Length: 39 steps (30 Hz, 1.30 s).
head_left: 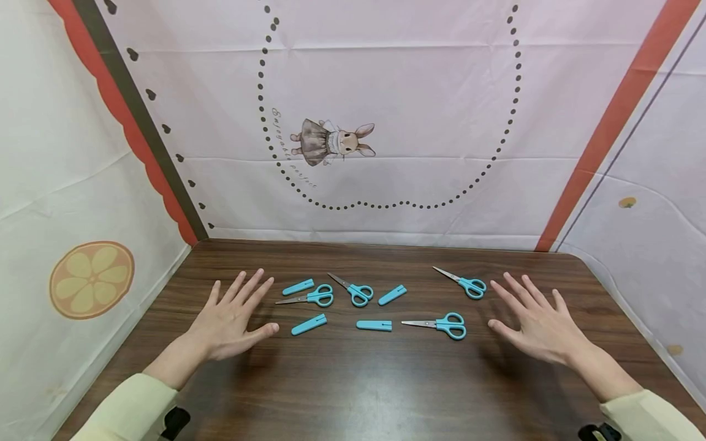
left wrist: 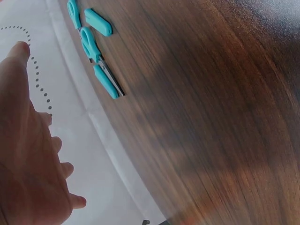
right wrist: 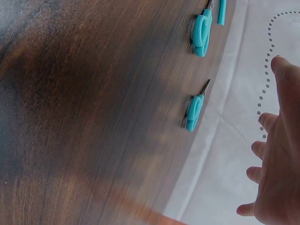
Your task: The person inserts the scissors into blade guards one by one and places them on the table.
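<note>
At the left of the head frame, the left hand (head_left: 227, 326) is over the table (head_left: 353, 392), its back uppermost, fingers straight and spread wide; it has hold of nothing. To its right, left of centre, lies the first pair of scissors (head_left: 313, 298), bare blades pointing left toward the fingers. The upper left cap (head_left: 298, 286) lies just above those blades; the lower left cap (head_left: 309, 324) lies below them, slanting up to the right.

Next, the second pair of scissors (head_left: 352, 288) points its bare blades to the upper left. At centre, the lower middle cap (head_left: 374, 325) lies nearly level; above and right of it, the upper middle cap (head_left: 392, 295) is slanted. Right of centre, the third pair of scissors (head_left: 440, 323) points its tips at the lower middle cap, a small gap between. Above and right, the fourth pair of scissors (head_left: 462, 282) lies with its handles near the right hand (head_left: 542, 326), whose fingers are also straight, well spread and without a grip.

The wrist views do not settle whether either hand touches the table.

Judged step: a ready position, all blades uncapped, nothing in hand. Any pick-up would call for lowering a hand and curling fingers round the handles, clear of the blades, or pinching a cap.
</note>
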Available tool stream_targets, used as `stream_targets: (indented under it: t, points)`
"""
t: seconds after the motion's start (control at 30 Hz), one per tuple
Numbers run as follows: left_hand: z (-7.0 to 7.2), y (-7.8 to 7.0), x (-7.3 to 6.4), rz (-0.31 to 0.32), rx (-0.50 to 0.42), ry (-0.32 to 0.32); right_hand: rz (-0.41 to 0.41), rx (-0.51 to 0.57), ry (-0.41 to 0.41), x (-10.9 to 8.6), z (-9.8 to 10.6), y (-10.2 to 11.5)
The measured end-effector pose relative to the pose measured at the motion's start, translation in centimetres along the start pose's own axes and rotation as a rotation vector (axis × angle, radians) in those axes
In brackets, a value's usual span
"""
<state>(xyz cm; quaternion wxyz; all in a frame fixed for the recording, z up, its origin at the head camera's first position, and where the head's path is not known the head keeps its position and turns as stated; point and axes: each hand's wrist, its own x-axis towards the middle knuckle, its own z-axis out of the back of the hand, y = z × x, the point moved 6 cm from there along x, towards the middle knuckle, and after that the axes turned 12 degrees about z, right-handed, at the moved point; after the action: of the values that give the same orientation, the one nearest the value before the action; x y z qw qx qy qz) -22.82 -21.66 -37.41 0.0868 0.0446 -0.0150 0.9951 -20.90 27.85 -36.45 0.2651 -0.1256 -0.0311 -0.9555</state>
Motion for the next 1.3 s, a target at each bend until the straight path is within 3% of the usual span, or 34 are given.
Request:
stream_targets:
  t: [1.3]
  points:
    - [-0.7, 0.3, -0.1, -0.012, -0.021, -0.031, 0.045, 0.010, -0.082, 0.8, -0.4, 1.1]
